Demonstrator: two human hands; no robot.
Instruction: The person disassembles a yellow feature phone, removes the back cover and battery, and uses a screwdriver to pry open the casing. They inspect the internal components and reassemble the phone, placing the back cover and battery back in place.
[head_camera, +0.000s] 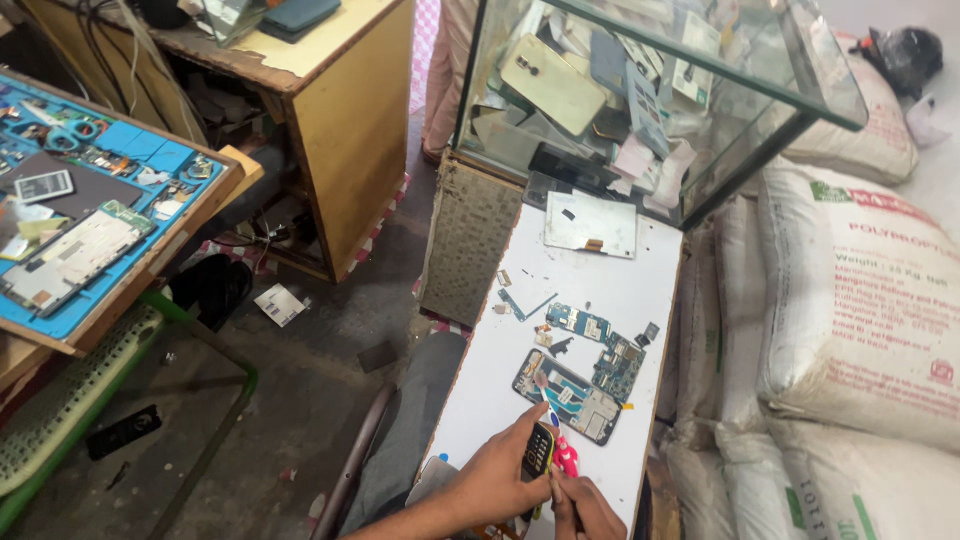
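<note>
At the bottom of the head view, my left hand grips a small dark phone with a yellow keypad over the near end of a narrow white table. My right hand sits just beside it with its fingers closed around a thin tool with a pink handle. A white stick-like tip points up from between my hands toward an opened phone body. Green and blue circuit boards lie just beyond it.
A flat white screen panel lies at the table's far end, under a glass case stuffed with phone parts. White sacks are stacked to the right. A blue work mat with dismantled phones and a wooden desk stand on the left.
</note>
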